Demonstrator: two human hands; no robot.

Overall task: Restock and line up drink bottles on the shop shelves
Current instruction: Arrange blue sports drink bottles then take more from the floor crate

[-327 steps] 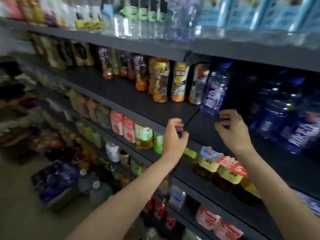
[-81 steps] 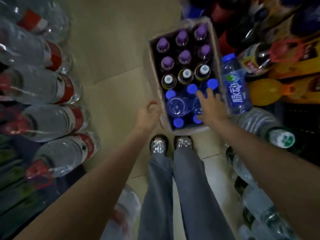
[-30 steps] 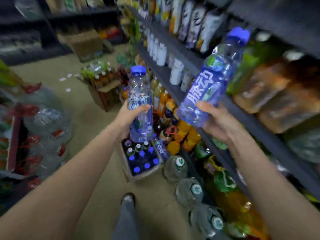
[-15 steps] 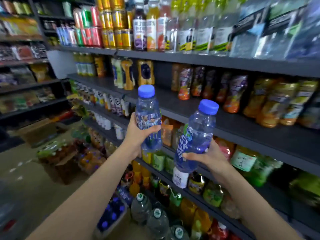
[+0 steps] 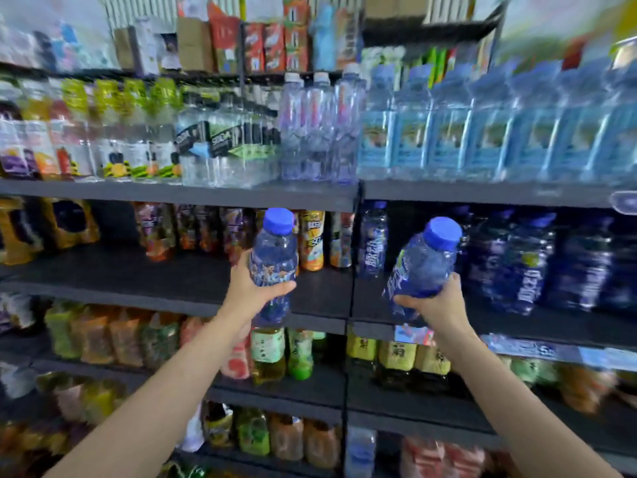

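Note:
My left hand (image 5: 249, 294) grips a clear blue-capped drink bottle (image 5: 274, 250) upright, in front of the dark middle shelf (image 5: 193, 284). My right hand (image 5: 437, 303) grips a second blue-capped bottle (image 5: 425, 267), tilted to the right, level with the same shelf. Just behind it a single matching blue bottle (image 5: 374, 241) stands at the left end of the right bay. A row of the same blue bottles (image 5: 537, 263) fills that bay further right. Bare shelf board lies between the single bottle and the row.
Orange and mixed juice bottles (image 5: 312, 241) stand at the back of the middle shelf behind my left hand. Clear water bottles (image 5: 317, 129) and blue-labelled packs (image 5: 482, 132) fill the shelf above. Tea bottles (image 5: 269, 357) line the shelf below.
The view has swung up and right to face the shelves. Both hands have carried their bottles up to the middle shelf; the right bottle now sits by the blue bottles.

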